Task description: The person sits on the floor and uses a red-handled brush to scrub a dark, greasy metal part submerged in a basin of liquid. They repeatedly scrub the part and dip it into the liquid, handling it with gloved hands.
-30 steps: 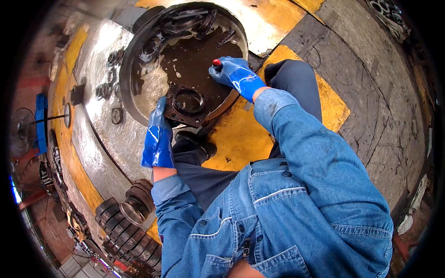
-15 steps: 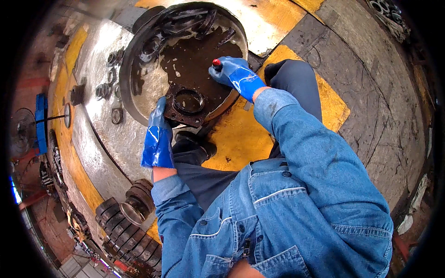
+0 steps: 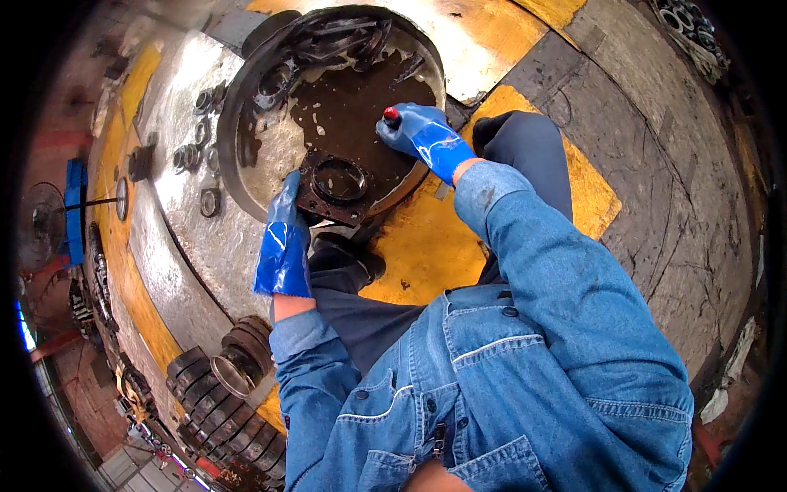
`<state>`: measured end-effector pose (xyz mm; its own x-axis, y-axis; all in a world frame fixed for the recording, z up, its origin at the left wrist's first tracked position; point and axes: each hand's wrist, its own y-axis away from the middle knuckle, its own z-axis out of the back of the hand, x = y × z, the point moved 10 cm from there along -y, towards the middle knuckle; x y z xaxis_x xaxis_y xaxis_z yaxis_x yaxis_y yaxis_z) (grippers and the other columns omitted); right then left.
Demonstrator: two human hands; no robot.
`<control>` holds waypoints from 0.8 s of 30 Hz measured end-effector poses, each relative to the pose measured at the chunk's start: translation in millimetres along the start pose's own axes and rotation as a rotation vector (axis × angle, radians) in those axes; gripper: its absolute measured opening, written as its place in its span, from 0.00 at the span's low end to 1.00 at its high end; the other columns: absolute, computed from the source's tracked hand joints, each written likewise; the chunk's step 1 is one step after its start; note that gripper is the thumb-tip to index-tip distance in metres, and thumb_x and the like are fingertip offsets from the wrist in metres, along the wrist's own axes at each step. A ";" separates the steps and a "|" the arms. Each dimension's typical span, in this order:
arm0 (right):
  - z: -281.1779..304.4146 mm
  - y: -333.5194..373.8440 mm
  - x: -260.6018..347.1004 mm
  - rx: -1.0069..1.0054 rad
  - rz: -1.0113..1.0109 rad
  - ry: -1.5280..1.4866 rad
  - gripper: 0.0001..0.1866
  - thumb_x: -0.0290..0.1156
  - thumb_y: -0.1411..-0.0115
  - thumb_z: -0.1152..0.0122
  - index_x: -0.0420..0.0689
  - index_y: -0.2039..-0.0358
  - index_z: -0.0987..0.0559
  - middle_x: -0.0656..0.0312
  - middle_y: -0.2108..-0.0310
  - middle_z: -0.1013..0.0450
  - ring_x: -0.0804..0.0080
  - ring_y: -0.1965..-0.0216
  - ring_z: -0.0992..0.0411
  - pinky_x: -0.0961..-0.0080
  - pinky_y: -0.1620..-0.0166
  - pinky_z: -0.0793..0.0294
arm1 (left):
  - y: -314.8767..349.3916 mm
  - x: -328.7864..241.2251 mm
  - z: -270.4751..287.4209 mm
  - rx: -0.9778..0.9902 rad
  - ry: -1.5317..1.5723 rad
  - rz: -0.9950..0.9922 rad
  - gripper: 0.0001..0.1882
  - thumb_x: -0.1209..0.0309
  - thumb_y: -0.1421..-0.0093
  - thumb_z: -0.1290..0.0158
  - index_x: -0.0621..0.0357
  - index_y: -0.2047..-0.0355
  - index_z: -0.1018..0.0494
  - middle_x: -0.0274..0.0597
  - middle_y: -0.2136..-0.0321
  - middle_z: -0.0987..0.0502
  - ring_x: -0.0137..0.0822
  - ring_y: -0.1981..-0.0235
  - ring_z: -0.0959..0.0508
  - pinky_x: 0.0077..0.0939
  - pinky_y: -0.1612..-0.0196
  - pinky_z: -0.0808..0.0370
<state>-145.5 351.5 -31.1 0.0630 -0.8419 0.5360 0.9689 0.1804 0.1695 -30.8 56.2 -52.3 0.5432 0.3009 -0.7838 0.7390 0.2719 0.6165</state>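
Two hands, both in blue rubber gloves, work over one wide round basin (image 3: 234, 156). Left hand (image 3: 283, 234): fingers closed along the left edge of one dark square plate (image 3: 348, 214), the thumb and underside of the grip hard to make out. The plate, one of its kind, sits at the near side of the basin, over the rim; one raised round ring (image 3: 338, 199) stands on it, encircling one large opening. Right hand (image 3: 420, 135): fist wrapped around one red-tipped handle (image 3: 392, 113), the end showing above the curled fingers, the rest hidden by the glove; hand and handle are above the basin's right side, apart from the plate. Inside the basin: one pool of dark liquid (image 3: 361, 111) with pale patches about it, one ring-shaped part (image 3: 276, 79) at upper left, and a heap of dark curved pieces (image 3: 332, 45) along the far wall, too tangled to count. On the metal floor sheet (image 3: 184, 238) left of the basin, at least six small ring-like parts, the nearest a single one (image 3: 210, 202) lying apart. Lower left: one ribbed dark stack (image 3: 221, 410), and just beside it one round flanged part (image 3: 235, 371) with a shiny mouth. Two dark-trousered legs flank one yellow plate (image 3: 426, 254); two denim sleeves, one per arm.
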 end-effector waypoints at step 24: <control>3.0 2.2 -0.5 -0.136 0.037 -0.041 0.21 0.56 0.37 0.43 0.53 0.60 0.14 0.57 0.57 0.16 0.51 0.52 0.19 0.57 0.49 0.20 | 13.1 -8.0 -11.2 0.084 0.021 -0.064 0.26 0.55 0.32 0.41 0.65 0.44 0.22 0.48 0.53 0.16 0.43 0.57 0.14 0.40 0.51 0.15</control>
<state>-144.1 353.8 -28.5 0.0921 -0.8141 0.5734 0.9898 0.1379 0.0368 -29.9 67.6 -37.1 0.4861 0.3047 -0.8191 0.8030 0.2142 0.5562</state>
